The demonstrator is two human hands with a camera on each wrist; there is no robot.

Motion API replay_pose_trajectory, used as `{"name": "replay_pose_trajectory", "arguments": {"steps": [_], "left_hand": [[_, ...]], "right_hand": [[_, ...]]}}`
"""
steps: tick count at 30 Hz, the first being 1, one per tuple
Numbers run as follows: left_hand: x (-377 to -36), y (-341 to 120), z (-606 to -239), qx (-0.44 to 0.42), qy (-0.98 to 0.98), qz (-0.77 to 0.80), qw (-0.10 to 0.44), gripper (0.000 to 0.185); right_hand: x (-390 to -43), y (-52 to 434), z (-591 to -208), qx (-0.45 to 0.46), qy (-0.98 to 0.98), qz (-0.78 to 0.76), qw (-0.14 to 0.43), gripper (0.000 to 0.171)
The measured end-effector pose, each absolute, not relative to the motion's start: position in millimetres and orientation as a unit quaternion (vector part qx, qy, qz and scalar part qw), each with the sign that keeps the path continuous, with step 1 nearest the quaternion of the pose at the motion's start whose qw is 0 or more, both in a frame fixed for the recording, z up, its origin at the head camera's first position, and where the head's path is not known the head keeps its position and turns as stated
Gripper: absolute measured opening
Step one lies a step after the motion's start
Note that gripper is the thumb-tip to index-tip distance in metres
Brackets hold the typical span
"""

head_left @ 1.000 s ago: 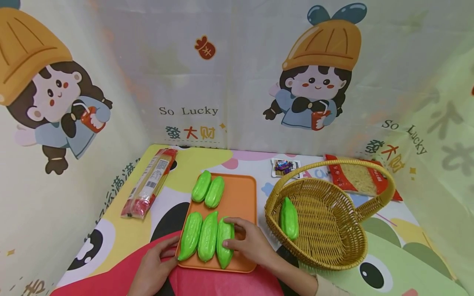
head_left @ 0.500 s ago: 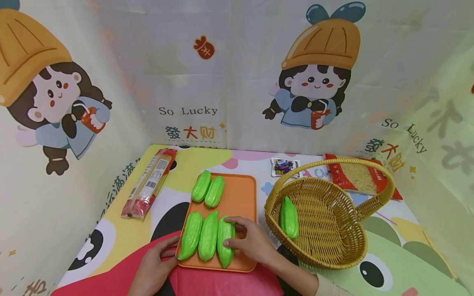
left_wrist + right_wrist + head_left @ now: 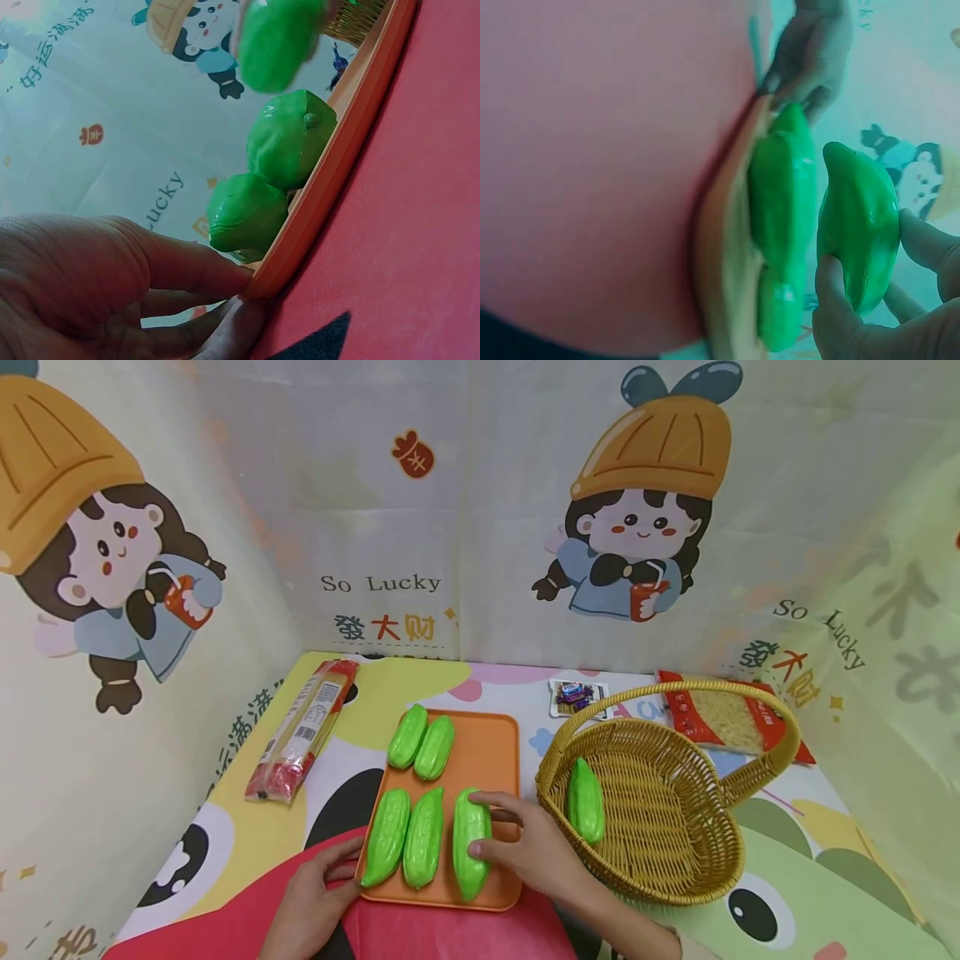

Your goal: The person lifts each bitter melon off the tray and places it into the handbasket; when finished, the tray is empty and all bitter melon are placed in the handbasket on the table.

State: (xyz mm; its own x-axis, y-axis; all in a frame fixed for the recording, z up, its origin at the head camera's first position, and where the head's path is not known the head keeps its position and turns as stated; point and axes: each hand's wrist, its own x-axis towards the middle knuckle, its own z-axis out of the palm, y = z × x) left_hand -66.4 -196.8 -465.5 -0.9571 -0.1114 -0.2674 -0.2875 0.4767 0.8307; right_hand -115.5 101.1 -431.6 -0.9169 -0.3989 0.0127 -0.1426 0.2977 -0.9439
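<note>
My right hand [image 3: 542, 852] pinches a glossy green bitter melon [image 3: 467, 860] between thumb and fingers, above the right part of an orange tray [image 3: 491, 752]. In the right wrist view this bitter melon [image 3: 861, 210] is raised clear of the others. Two more bitter melons [image 3: 423, 843] lie side by side at the tray's front left, and another two [image 3: 435, 750] at its back left. My left hand [image 3: 313, 893] grips the tray's left rim near the front corner; the left wrist view shows thumb and fingers on the orange rim [image 3: 300, 240].
Right of the tray stands a wicker basket [image 3: 652, 877] with an arched handle and one bitter melon [image 3: 585, 802] inside. A red-ended packet [image 3: 303, 731] lies left, a small snack packet [image 3: 577, 697] at the back, a red bag [image 3: 720, 718] behind the basket.
My right hand has lifted its bitter melon and shifted it slightly right, apart from its neighbour. The left hand stays on the tray rim.
</note>
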Motion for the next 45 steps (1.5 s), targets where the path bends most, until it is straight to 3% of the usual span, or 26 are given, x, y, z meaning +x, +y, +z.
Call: {"name": "replay_pose_trajectory", "arguments": {"steps": [11,22,32,45], "left_hand": [[-66.4,-196.7,-465.0,-0.114,0.855,0.499,0.085,0.052],[-66.7,-196.4,-463.8,-0.116,0.858,0.492,0.089,0.052],[-67.5,-195.6,-464.1,-0.123,0.858,0.489,0.097,0.053],[-66.8,-196.4,-465.7,-0.117,0.859,0.490,0.088,0.053]], "right_hand": [[-89.4,148.7,-379.3,-0.158,0.782,-0.593,0.115,0.054],[-83.7,226.1,-353.7,-0.129,0.809,-0.572,0.046,0.056],[-112.6,280.9,-379.2,-0.117,0.881,-0.459,0.007,0.055],[-139.7,289.8,-423.1,-0.094,0.871,-0.474,0.086,0.057]]}}
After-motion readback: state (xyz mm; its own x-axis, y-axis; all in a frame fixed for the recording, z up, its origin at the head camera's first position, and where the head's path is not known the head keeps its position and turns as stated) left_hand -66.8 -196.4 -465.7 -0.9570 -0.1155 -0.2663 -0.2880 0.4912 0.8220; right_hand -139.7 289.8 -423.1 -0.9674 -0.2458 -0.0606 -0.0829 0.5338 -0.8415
